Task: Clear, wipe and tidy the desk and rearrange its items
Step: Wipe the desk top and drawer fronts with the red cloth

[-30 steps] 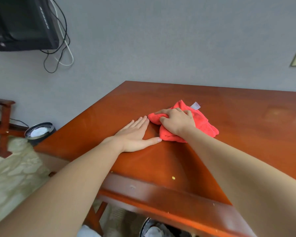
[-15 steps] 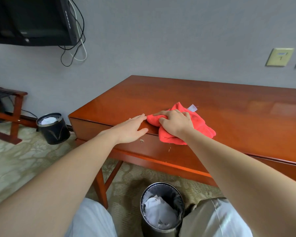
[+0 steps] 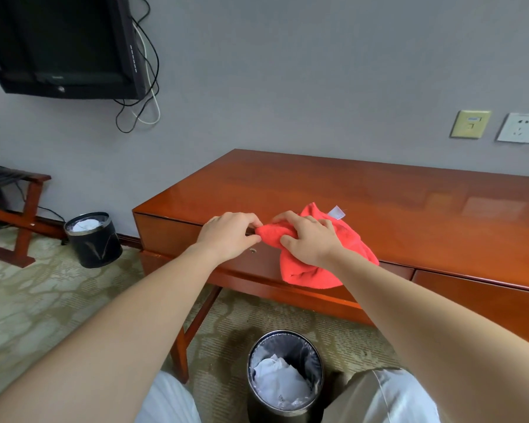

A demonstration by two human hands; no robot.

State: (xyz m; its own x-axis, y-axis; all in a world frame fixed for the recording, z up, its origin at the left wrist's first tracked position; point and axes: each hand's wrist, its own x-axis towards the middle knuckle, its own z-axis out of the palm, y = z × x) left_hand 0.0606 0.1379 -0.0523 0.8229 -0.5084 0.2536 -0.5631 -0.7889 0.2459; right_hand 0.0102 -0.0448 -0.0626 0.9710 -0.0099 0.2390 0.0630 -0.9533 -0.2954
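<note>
My left hand [image 3: 226, 236] sits at the front edge of the worktop [image 3: 379, 203], fingers curled in, thumb and fingertips pinching the left tip of the red cloth [image 3: 309, 274]. My right hand [image 3: 309, 239] lies on top of the same cloth just beside it, knuckles up, fingers bent and clamped into the bunched fabric. Both forearms reach out level from low in the view, wrists nearly straight. The cloth straddles the edge: its upper part, with a white tag, rests on the wood, and its lower fold hangs down in front of the drawer face. I read this as the wiping stage, with the cloth being gathered or refolded between passes. The worktop surface I can see carries nothing but the cloth, so clearing looks done. The next move needs both grips to hold the bundle closed so nothing caught in it spills. Then I would either lower it over the lined bin [image 3: 283, 333] directly below or open it flat for a pass over the right stretch of wood. A second bin [image 3: 93, 242] stands by the wall, well off to the left.
</note>
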